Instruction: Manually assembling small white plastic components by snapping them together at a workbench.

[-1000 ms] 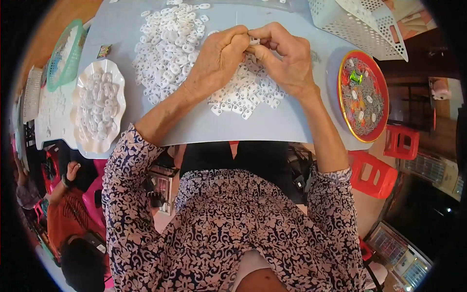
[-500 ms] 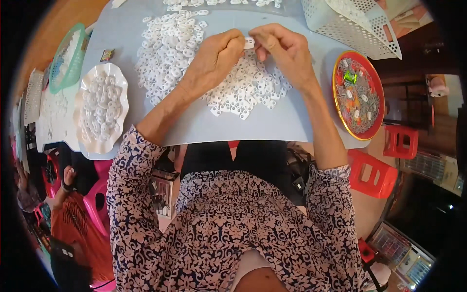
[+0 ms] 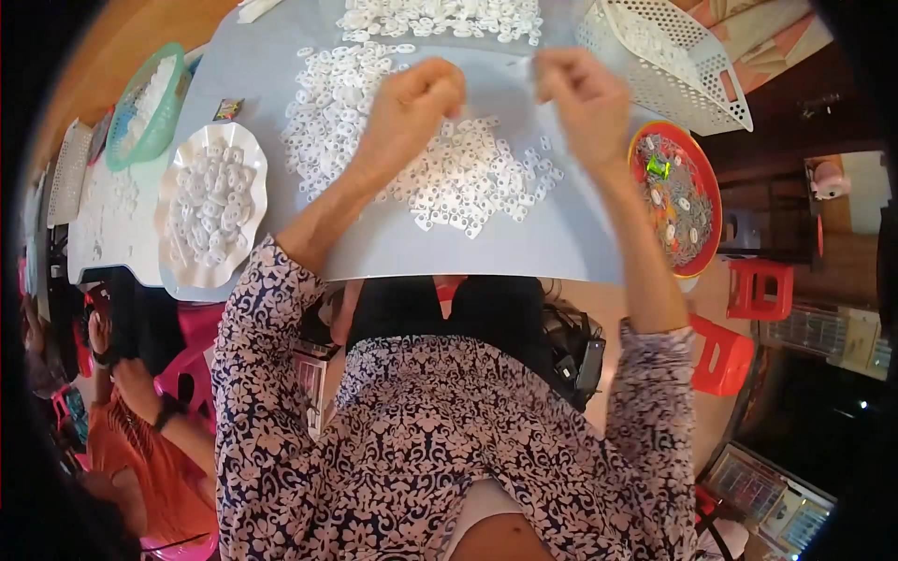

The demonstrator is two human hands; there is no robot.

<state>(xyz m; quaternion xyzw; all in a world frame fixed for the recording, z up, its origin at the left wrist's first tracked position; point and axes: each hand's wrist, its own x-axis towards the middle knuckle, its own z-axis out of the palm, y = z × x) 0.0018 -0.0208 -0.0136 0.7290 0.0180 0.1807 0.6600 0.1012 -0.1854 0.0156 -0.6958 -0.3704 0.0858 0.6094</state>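
Observation:
My left hand (image 3: 421, 98) is curled closed over a heap of small white plastic pieces (image 3: 323, 122). Its fingertips are smeared, and anything in them is hidden. Farther right, my right hand (image 3: 587, 103) is raised over the table with its fingers pinched. A blurred white plastic piece (image 3: 525, 65) shows at those fingertips. Between my forearms lies a second spread of white pieces with dark round holes (image 3: 472, 178). On the right, a red round tray (image 3: 708, 178) holds many small grey parts, a few white pieces and a green wrapper (image 3: 659, 167).
A scalloped white plate (image 3: 254, 154) of white oval pieces stands at the left, near a small packet (image 3: 227, 109) and a green basket (image 3: 178, 65). A perforated white basket (image 3: 697, 98) is at far right. Red stools (image 3: 722, 360) stand beyond the table; another person (image 3: 154, 449) is at lower left.
My hands have moved apart; the right went right with a white piece at its fingertips, the left slightly left. Previously they met around a white piece. The other person's arm has risen into view.

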